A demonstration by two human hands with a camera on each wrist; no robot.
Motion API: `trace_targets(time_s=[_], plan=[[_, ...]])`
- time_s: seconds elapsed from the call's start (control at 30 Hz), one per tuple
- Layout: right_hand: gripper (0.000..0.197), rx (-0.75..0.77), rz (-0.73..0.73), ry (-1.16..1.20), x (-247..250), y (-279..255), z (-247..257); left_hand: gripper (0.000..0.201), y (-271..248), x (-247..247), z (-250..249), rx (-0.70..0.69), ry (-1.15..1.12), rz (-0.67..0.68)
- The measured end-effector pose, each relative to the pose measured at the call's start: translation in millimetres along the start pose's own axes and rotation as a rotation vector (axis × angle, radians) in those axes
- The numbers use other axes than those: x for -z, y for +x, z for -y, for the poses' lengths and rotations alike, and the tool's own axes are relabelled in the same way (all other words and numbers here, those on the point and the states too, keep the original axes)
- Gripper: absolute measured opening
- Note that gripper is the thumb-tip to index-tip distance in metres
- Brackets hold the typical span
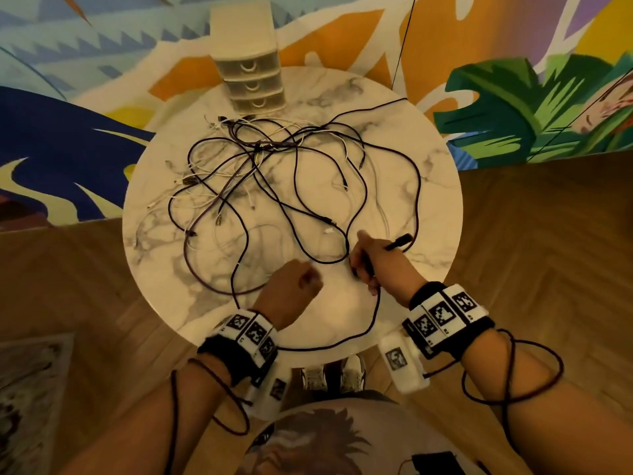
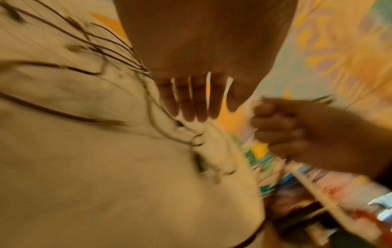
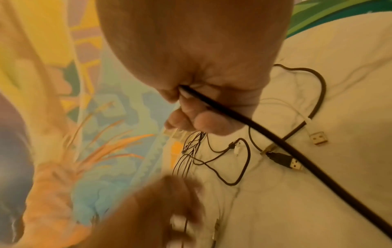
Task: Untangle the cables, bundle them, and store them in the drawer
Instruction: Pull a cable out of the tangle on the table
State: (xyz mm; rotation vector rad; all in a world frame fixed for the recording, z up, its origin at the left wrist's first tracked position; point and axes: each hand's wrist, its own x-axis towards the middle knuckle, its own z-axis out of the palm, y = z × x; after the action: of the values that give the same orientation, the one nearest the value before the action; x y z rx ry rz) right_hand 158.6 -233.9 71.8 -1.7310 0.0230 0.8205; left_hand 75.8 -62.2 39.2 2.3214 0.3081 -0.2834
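The right hand grips a black cable, fingers curled round it near its plug end; the cable leaves the fist and runs down across the table toward the near edge. The left hand sits just beside the right, nearer the table's front edge; in the left wrist view its fingers are straight and close together, pinching nothing that can be made out, though that view is blurred. Judged step: freeing one black cable from the tangle. To do it well, keep the gripped end fixed, feed the free hand along the same cable toward the tangle, and lift each crossing strand off rather than pulling hard, since tension would likely tighten the loops. The tangle lies at the table's centre and reaches back to the drawer unit, which stands at the far edge with all drawers closed. It mixes thin black, dark braided and white cables, with several loose USB plugs; none is bundled yet.
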Motion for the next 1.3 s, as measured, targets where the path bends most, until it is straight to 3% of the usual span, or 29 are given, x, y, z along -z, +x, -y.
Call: trace_targets(time_s=[0.07,0.17,0.23,0.3,0.43,0.5,0.6,0.7,0.77,0.83,0.93,0.97,1.07,1.17,1.3], plan=[[0.055,0.018,-0.04,0.077,6,2,2,0.021,-6,6,49,0.218,0.215,-0.01],[0.051,0.021,-0.072,0.174,14,4,1,0.047,-15,25,104,0.659,0.254,-0.02],[0.049,-0.017,-0.076,0.263,15,5,0,0.042,-15,27,123,0.751,0.221,0.066],[0.048,-0.047,-0.081,0.329,15,5,1,0.021,-11,23,121,0.702,0.078,0.111],[0.054,-0.022,0.008,0.093,7,3,1,0.02,-9,24,79,0.611,-0.348,0.051],[0.059,-0.033,0.107,-0.055,-8,5,0,0.025,-15,27,49,0.387,-0.242,-0.008],[0.06,-0.045,0.23,-0.167,-38,12,1,0.026,-28,29,9,0.032,0.193,0.033],[0.051,-0.039,0.259,-0.302,-66,18,11,0.02,-30,28,-6,-0.123,0.404,0.091],[0.037,0.007,0.271,-0.378,-74,20,16,0.024,-30,24,-3,-0.184,0.399,0.106],[0.033,0.063,0.261,-0.438,-76,21,15,0.028,-29,23,11,-0.183,0.307,0.086],[0.037,0.09,0.323,-0.501,-69,17,7,0.023,-12,31,45,-0.112,0.231,-0.075],[0.038,0.092,0.357,-0.522,-67,14,5,0.032,-4,36,55,-0.08,0.245,-0.094],[0.039,0.134,0.4,-0.609,-64,8,0,0.06,22,44,69,-0.038,0.4,0.064],[0.038,0.171,0.412,-0.629,-61,3,1,0.046,43,40,71,0.026,0.518,0.243],[0.037,0.193,0.312,-0.526,-40,-3,18,0.036,59,49,75,0.069,0.526,0.066]])
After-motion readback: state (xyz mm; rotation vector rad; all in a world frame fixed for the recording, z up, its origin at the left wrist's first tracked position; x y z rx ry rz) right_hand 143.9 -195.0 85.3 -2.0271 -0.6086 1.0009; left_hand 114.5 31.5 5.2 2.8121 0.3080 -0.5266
